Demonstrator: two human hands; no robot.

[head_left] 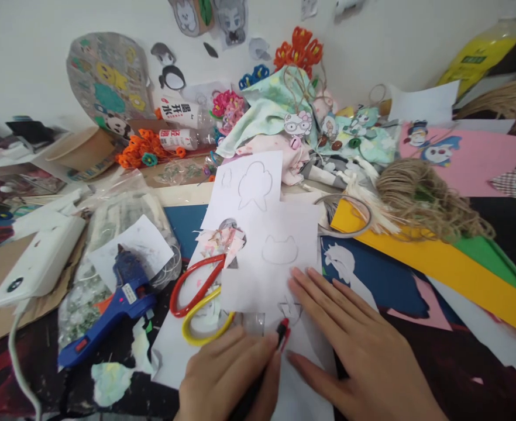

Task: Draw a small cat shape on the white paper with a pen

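My left hand point(229, 371) is closed around a black and red pen point(282, 332). Its red end is over a small sketch point(290, 310) at the lower edge of a white paper point(244, 286). Spread flat, my right hand point(358, 336) presses on the paper just right of that sketch. A cat-head outline point(279, 250) is drawn higher on the sheet. Behind lies another white sheet point(258, 181) with a larger outline on it. Scissors with red and yellow handles point(196, 286) lie left of the paper, their blades hidden.
A blue glue gun point(113, 313) and a white power bank point(43, 257) lie left. At right are a tape roll point(344, 215), twine point(429, 199) and yellow card point(416, 257). Fabric point(271, 105) and orange flowers point(299, 49) are heaped against the wall.
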